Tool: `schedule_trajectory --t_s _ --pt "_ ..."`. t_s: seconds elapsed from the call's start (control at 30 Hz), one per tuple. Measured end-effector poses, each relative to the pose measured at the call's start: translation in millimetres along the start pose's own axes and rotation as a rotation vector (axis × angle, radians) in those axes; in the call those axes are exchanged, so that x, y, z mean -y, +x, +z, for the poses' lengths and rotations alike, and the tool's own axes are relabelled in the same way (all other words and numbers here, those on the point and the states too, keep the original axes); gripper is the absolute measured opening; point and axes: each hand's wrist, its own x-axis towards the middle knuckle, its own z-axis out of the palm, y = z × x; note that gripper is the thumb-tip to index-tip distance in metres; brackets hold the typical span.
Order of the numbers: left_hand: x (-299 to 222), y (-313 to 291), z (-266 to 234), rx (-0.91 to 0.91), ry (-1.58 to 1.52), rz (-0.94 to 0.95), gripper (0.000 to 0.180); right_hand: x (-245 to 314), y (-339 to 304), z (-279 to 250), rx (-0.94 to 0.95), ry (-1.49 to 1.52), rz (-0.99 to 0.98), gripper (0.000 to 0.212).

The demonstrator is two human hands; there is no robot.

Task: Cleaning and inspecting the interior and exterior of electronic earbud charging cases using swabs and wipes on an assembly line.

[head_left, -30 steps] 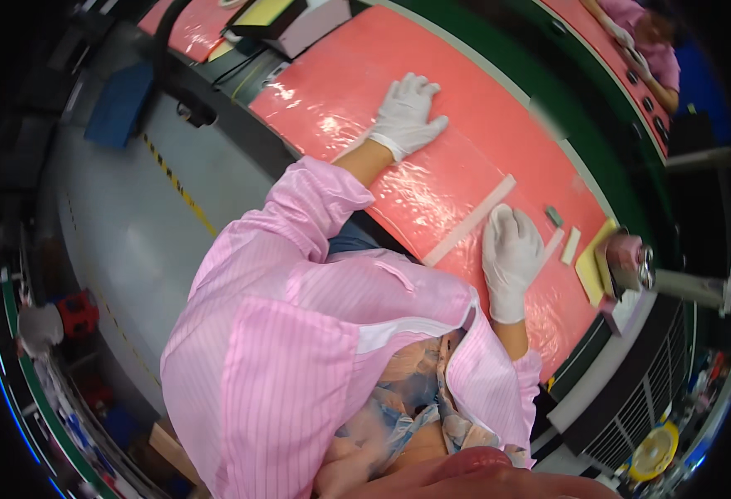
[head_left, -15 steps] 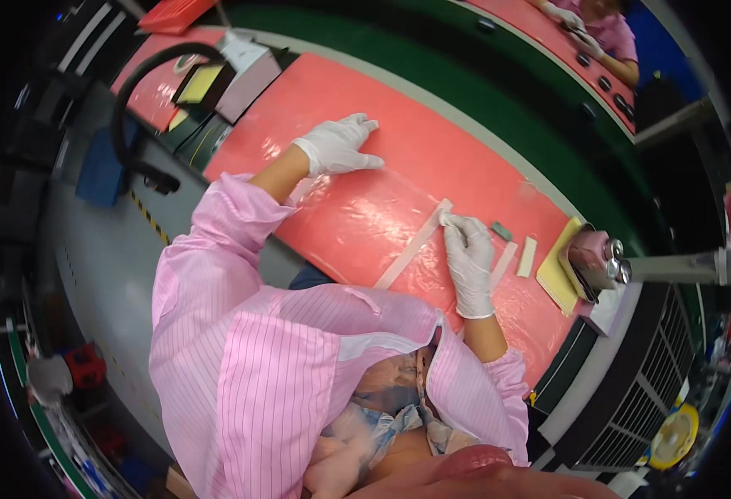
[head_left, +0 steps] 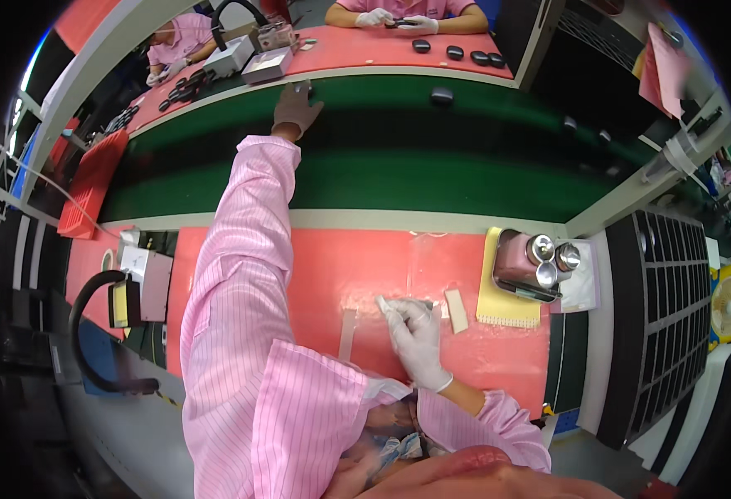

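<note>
Right hand [head_left: 415, 337]: gloved in white, low over the near table [head_left: 315, 274], just right of its middle; fingertips brought narrowly together, pinching a small white wad [head_left: 383, 305].
White wad: held between thumb and fingers, at the glove's upper left; cannot tell whether touching the red surface below.
Left hand [head_left: 297, 108]: gloved, greyish in shade, stretched far forward over the green belt [head_left: 382, 187], close to its far edge; thumb out to the side, fingers pointing away; cannot tell whether holding anything.
Pale strip [head_left: 347, 334]: flat on the near table, left of the right hand, running toward the near edge.
Green block [head_left: 429, 306]: just beside the right hand, partly hidden.
White bar [head_left: 455, 311]: lying right of the glove, near but apart.
Yellow notepad [head_left: 508, 312]: farther right, partly covered by a metal tray [head_left: 525, 291] with a pink container and silver caps [head_left: 540, 248].
White box [head_left: 151, 279]: at the left, beside a curved black hose [head_left: 83, 320].
Black oval [head_left: 442, 96]: on the belt, well right of the left hand.
Far table [head_left: 340, 54]: across the belt, bearing more black ovals; behind it, a co-worker's gloved hands [head_left: 421, 25] around a dark object.
</note>
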Motion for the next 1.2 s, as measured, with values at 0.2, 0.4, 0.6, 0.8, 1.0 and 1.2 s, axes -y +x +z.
schedule_trajectory --t_s 0.2,0.4,0.6,0.8,1.0,1.2 --pt "0 56 43 -0.061 0.089 -0.122 0.082 11 0 -6 -0.003 -0.016 0.018 0.011" --pt "2 50 44 -0.018 0.032 -0.136 0.045 -8 -4 -3 -0.017 0.071 -0.106 0.02" --pt "-34 35 40 0.207 -0.056 0.08 0.033 -13 -2 -3 0.022 0.022 -0.03 0.017" --pt "-164 57 50 0.044 -0.206 0.32 0.042 5 5 -6 0.034 0.0 -0.047 0.014" --pt "-228 68 40 0.384 -0.061 0.392 0.054 21 4 -17 0.058 0.074 0.071 0.02" --pt "-214 -28 -35 0.524 -0.417 0.397 0.062 25 -3 -15 0.089 0.063 0.001 0.02"
